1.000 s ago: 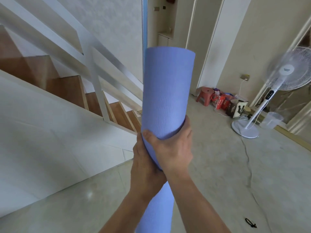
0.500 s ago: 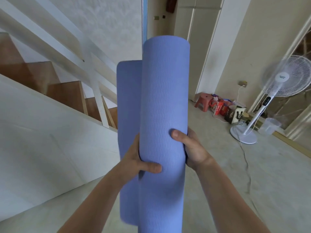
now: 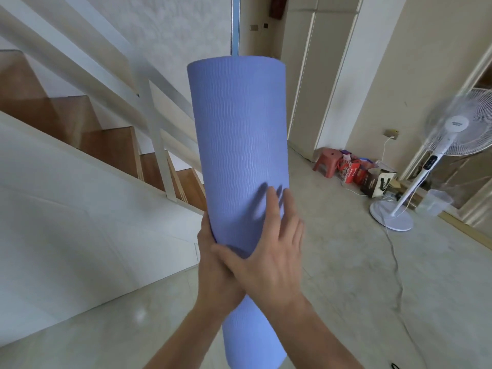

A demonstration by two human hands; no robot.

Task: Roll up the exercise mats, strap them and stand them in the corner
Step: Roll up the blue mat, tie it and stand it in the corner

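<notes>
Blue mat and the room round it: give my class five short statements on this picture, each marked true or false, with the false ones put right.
1. The blue mat is rolled up and held roughly upright. True.
2. A strap is fastened round it. False: no strap shows on the roll.
3. The right hand lies on the roll with straight fingers. True.
4. The left hand hangs free. False: it grips the roll's left side.
5. The fan stands on the stairs. False: it stands on the floor at the right, and the stairs are at the left.

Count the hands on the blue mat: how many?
2. The left hand grips the mat at its left side; the right hand lies flat across its front.
</notes>
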